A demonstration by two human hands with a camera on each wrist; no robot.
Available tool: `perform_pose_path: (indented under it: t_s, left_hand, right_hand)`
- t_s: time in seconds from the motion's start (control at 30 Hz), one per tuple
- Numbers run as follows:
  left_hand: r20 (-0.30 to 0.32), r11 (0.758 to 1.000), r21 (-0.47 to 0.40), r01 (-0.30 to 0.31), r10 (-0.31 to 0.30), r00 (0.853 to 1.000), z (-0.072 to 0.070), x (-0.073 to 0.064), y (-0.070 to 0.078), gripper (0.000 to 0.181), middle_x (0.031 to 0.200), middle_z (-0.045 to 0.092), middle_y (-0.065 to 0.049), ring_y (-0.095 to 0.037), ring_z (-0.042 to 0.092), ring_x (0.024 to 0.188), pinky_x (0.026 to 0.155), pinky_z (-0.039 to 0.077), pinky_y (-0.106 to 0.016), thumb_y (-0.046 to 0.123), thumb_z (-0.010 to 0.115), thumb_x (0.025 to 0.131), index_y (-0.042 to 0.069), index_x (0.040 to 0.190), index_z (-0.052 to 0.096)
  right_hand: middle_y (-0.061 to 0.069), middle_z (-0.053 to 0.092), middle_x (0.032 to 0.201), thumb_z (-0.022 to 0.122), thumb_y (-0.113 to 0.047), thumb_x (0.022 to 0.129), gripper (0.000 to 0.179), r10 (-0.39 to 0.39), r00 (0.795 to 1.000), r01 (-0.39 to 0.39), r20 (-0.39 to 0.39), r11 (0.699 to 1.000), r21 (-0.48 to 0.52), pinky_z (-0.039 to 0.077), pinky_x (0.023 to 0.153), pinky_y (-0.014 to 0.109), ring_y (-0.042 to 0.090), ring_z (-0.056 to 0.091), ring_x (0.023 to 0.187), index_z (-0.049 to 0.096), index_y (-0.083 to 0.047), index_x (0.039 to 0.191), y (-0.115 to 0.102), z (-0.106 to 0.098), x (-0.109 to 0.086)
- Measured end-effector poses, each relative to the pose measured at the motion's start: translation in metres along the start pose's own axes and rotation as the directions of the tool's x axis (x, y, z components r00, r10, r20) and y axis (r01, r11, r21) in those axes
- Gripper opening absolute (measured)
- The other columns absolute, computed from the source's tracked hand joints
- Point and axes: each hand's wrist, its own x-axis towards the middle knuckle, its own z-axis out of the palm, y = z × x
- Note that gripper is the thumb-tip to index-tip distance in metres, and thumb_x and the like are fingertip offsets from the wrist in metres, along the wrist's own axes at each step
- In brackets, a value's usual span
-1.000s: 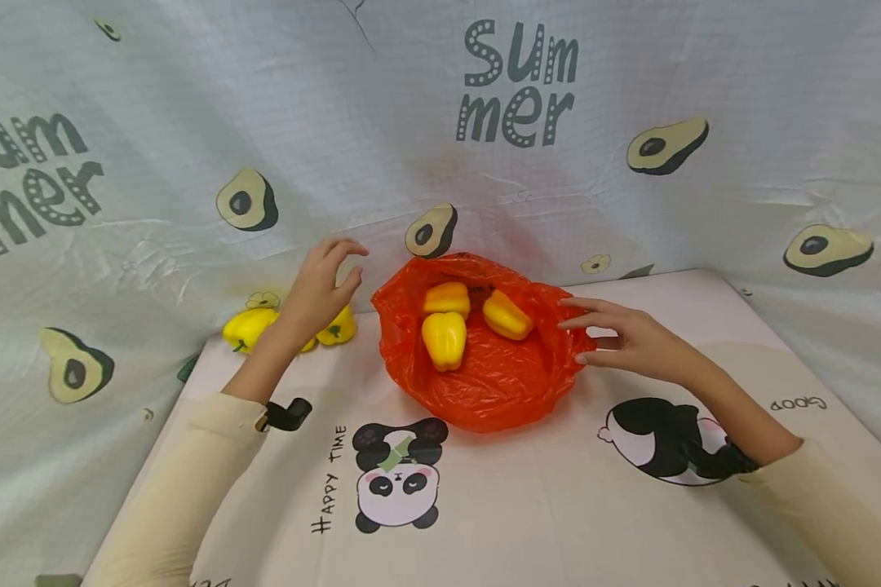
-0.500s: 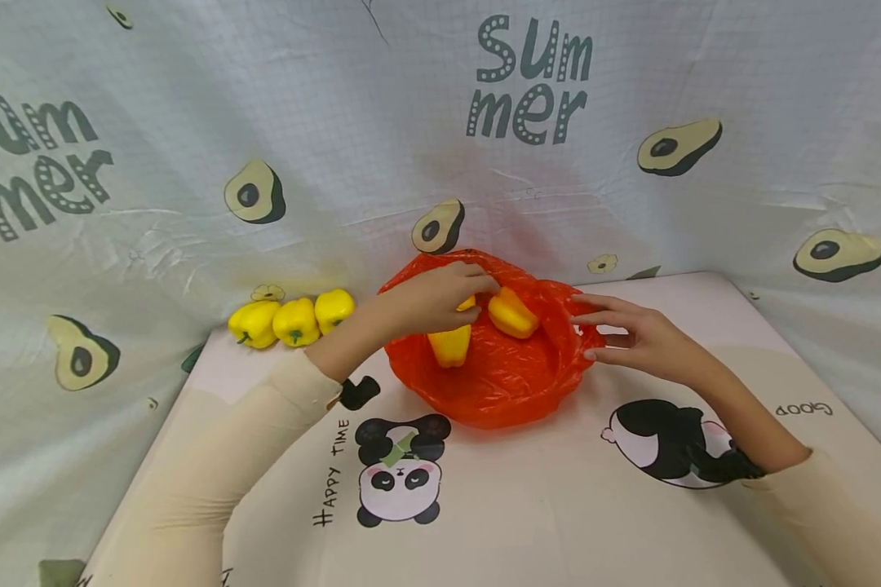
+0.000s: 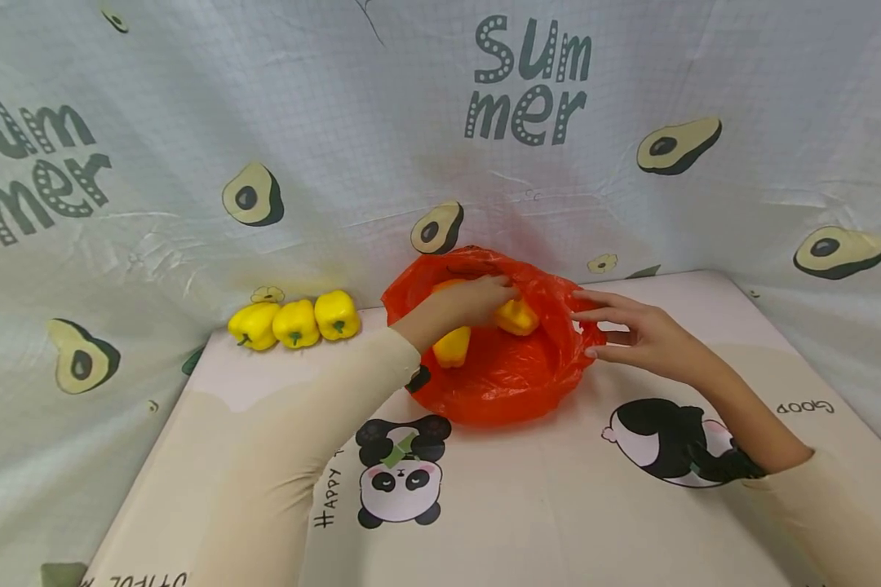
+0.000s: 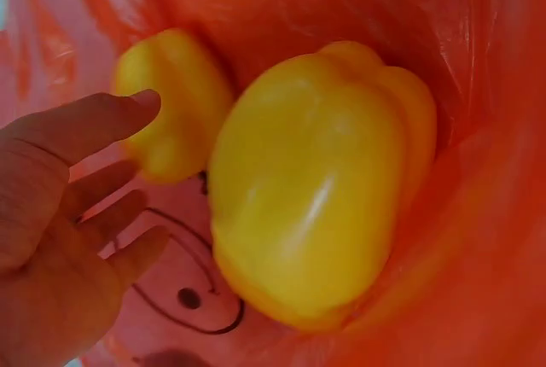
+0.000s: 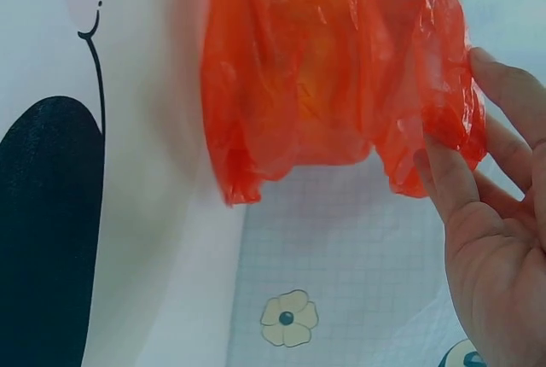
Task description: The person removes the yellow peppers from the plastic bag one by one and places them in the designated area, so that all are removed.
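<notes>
1. The left hand (image 3: 473,302) is now reaching down inside the red bag (image 3: 499,387), instead of hanging near the row of peppers, as a second ago.
2. Its fingers (image 4: 119,216) are staying released: in the left wrist view they are spreading loosely and grasping nothing, with the thumb crossing in front of a pepper.
3. The right pepper (image 3: 517,319) in the bag is lying just below that hand and seems to be sitting slightly turned, though the hand is partly covering it.
4. The front pepper (image 3: 451,350) and the back pepper (image 3: 448,284) are lying at the bag's left side, the forearm partly hiding them.
5. The right hand (image 3: 642,334) is keeping its place at the bag's right edge; film is lying between thumb and fingers, but whether they are pinching it I cannot tell.
6. Three peppers (image 3: 296,324) are still standing in a row on the bench (image 3: 499,505), so the work is centring inside the bag, with nothing being carried.
</notes>
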Motion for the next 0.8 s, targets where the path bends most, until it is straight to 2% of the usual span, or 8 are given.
perform_pose_path:
  t_s: [0.07, 0.17, 0.27, 0.4, 0.53, 0.7, 0.8]
  left_hand:
    - [-0.014, 1.0, 0.006, 0.006, -0.006, 1.0, 0.003, 0.008, -0.001, 0.058, 0.162, 0.036, -0.007, -0.027, 0.033, 0.149, 0.121, 0.03, -0.043, 0.021, 0.062, 0.103, 0.018, 0.156, 0.041]
    - [-0.035, 0.999, -0.039, 0.03, -0.031, 0.999, 0.005, 0.017, -0.002, 0.062, 0.164, 0.031, -0.006, -0.027, 0.031, 0.15, 0.122, 0.029, -0.043, 0.019, 0.062, 0.102, 0.018, 0.159, 0.037]
    - [-0.04, 0.995, -0.092, 0.048, -0.052, 0.998, 0.005, 0.022, -0.003, 0.064, 0.165, 0.029, -0.007, -0.026, 0.032, 0.149, 0.122, 0.028, -0.042, 0.015, 0.063, 0.101, 0.017, 0.159, 0.035]
    - [-0.032, 0.994, -0.096, 0.052, -0.055, 0.998, 0.005, 0.024, -0.004, 0.066, 0.165, 0.028, -0.008, -0.025, 0.032, 0.15, 0.123, 0.025, -0.039, 0.015, 0.063, 0.101, 0.014, 0.16, 0.032]
    - [-0.042, 0.994, -0.1, 0.036, -0.041, 0.998, 0.006, 0.025, -0.008, 0.069, 0.161, 0.037, -0.007, -0.023, 0.039, 0.145, 0.121, 0.03, -0.037, 0.018, 0.067, 0.099, 0.015, 0.159, 0.033]
    - [-0.058, 0.983, -0.184, 0.014, -0.025, 0.998, 0.009, 0.027, -0.017, 0.071, 0.149, 0.051, -0.003, -0.022, 0.05, 0.134, 0.117, 0.038, -0.038, 0.022, 0.073, 0.096, 0.021, 0.157, 0.037]
    - [-0.077, 0.967, -0.255, -0.007, -0.013, 0.997, 0.01, 0.027, -0.022, 0.066, 0.143, 0.055, -0.002, -0.022, 0.051, 0.13, 0.115, 0.04, -0.039, 0.025, 0.076, 0.093, 0.023, 0.15, 0.044]
  right_hand:
    - [0.016, 0.047, 0.153, 0.08, -0.006, 0.086, 0.051, -0.007, 1.0, 0.007, -0.003, 1.0, 0.001, 0.057, 0.088, 0.033, 0.039, 0.046, 0.136, 0.065, -0.003, 0.134, -0.001, -0.001, 0.0]
    - [0.015, 0.047, 0.153, 0.08, -0.004, 0.086, 0.051, -0.01, 1.0, 0.01, -0.003, 1.0, 0.009, 0.057, 0.088, 0.031, 0.039, 0.046, 0.136, 0.064, -0.003, 0.135, -0.001, -0.001, 0.001]
    - [0.015, 0.047, 0.153, 0.079, -0.004, 0.086, 0.051, -0.001, 1.0, 0.001, 0.0, 1.0, 0.022, 0.056, 0.089, 0.027, 0.039, 0.046, 0.137, 0.065, -0.005, 0.135, 0.0, 0.0, 0.001]
    - [0.016, 0.046, 0.153, 0.079, -0.004, 0.087, 0.05, 0.001, 1.0, -0.001, 0.005, 0.999, 0.046, 0.054, 0.09, 0.021, 0.039, 0.046, 0.136, 0.065, -0.005, 0.135, 0.001, 0.001, 0.001]
    - [0.016, 0.047, 0.153, 0.079, -0.003, 0.086, 0.05, -0.01, 1.0, 0.01, 0.003, 0.999, 0.05, 0.053, 0.09, 0.019, 0.04, 0.046, 0.136, 0.065, -0.003, 0.134, 0.002, 0.002, 0.0]
    - [0.017, 0.047, 0.153, 0.079, -0.003, 0.087, 0.05, -0.012, 1.0, 0.011, 0.007, 0.999, 0.05, 0.055, 0.09, 0.025, 0.04, 0.046, 0.136, 0.064, -0.001, 0.134, 0.002, 0.003, -0.001]
    - [0.017, 0.047, 0.153, 0.079, -0.003, 0.086, 0.05, -0.011, 1.0, 0.011, 0.006, 0.999, 0.041, 0.054, 0.09, 0.022, 0.04, 0.046, 0.136, 0.065, -0.001, 0.134, 0.002, 0.002, -0.001]
